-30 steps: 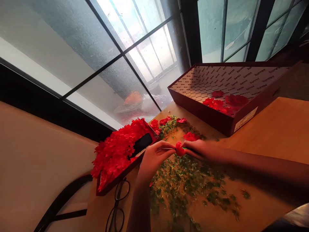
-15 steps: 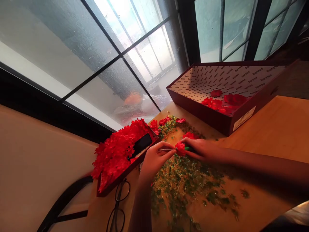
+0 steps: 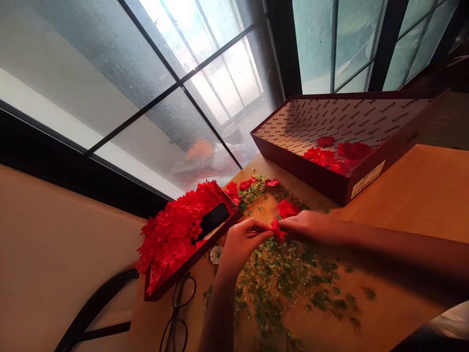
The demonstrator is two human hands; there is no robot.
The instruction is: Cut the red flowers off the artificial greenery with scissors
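My left hand point(image 3: 240, 242) and my right hand point(image 3: 307, 226) meet over a wooden table point(image 3: 410, 205), both pinched on one small red artificial flower point(image 3: 277, 230). A thin stem shows between the left fingers. Below the hands lies a spread of small green plastic pieces point(image 3: 289, 278). Just left of my left hand, a dark red box lid point(image 3: 190, 264) is heaped with red flowers point(image 3: 172, 230), and a black phone point(image 3: 213, 220) rests on them.
A large dark red box point(image 3: 322, 178) with patterned lining stands at the back right, holding a few red flowers point(image 3: 333, 155). Eyeglasses point(image 3: 178, 313) lie at the table's near left edge. More red flowers point(image 3: 287, 208) and a white flower point(image 3: 216, 254) lie nearby. Windows run behind.
My hands have closed in on the red flower, and the left fingers have curled tighter. The view has shifted slightly, showing a white flower by the lid.
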